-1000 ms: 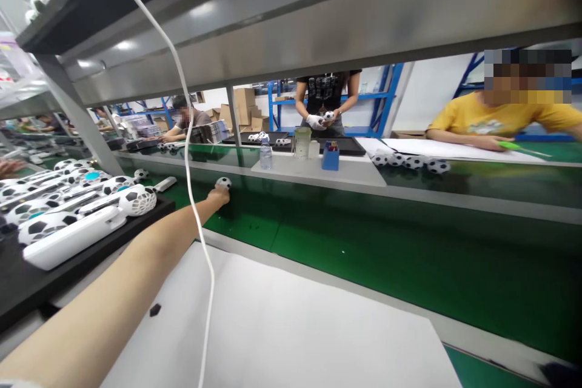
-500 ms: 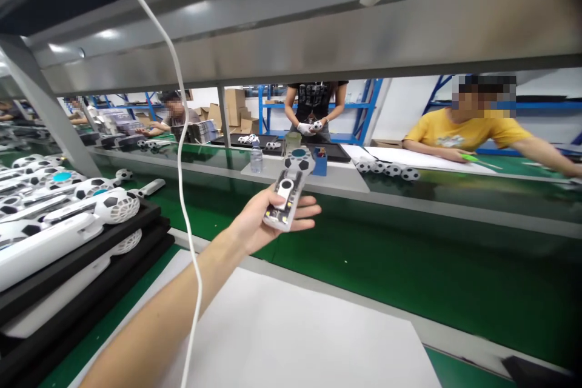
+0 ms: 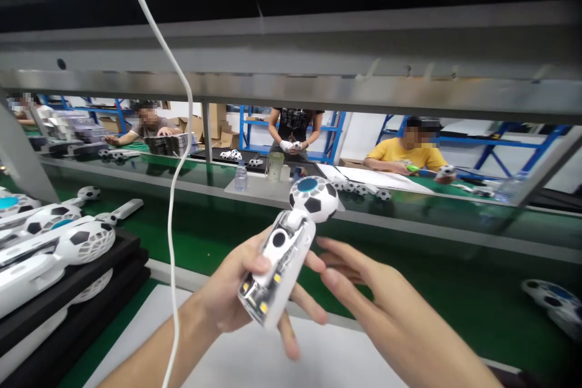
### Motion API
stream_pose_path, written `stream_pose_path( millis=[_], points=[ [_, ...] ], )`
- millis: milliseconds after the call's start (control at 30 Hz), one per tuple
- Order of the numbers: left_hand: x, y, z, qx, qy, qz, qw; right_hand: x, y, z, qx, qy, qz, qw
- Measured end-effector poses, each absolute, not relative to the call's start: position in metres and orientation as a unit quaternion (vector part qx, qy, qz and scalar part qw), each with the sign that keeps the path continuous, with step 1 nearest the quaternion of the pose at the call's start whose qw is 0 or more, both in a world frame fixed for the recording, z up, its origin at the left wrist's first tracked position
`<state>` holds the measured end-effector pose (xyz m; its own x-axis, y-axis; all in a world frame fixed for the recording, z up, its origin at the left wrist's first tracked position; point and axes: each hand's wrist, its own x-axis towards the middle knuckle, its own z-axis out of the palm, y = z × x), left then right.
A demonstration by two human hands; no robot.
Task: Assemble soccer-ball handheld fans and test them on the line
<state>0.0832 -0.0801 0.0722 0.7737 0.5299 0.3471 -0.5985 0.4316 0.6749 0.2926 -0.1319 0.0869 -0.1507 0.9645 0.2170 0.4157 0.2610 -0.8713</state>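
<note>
My left hand (image 3: 227, 288) is wrapped round the handle of a handheld fan (image 3: 291, 264) with a white and black football-patterned head and a blue disc on it. The handle's open side faces up and bares a circuit board, a white strip with a dark round spot and yellow parts. My thumb lies on the white strip, and the fan tilts with its head away from me. My right hand (image 3: 377, 297) hovers just right of the handle, its fingers apart and holding nothing. Whether its fingertips touch my left fingers I cannot tell.
More football-patterned fans (image 3: 86, 239) lie on stacked black trays (image 3: 122, 254) at the left. A white cable (image 3: 171, 224) hangs in front of my left forearm. White sheet (image 3: 300, 357) covers the near bench. Across the green belt (image 3: 195, 236), co-workers handle similar parts; another fan (image 3: 555, 303) lies right.
The fan has come nearer to me in my left hand and is larger in view. My right hand has entered from the lower right. The view has shifted, and another fan shows at the right.
</note>
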Motion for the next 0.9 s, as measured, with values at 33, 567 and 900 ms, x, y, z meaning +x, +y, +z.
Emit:
stream_pose_path(
  millis=[33, 567, 900],
  points=[
    [0.084, -0.084, 0.075, 0.436, -0.034, 0.351, 0.828, 0.288, -0.127, 0.091, -0.507, -0.673, 0.366, 0.395],
    [0.101, -0.117, 0.070, 0.536, 0.106, 0.342, 0.764, 0.252, -0.134, 0.109, -0.439, -0.563, 0.494, 0.496],
    [0.094, -0.111, 0.071, 0.563, 0.107, 0.322, 0.754, 0.254, -0.129, 0.104, -0.411, -0.574, 0.496, 0.506]
  ],
)
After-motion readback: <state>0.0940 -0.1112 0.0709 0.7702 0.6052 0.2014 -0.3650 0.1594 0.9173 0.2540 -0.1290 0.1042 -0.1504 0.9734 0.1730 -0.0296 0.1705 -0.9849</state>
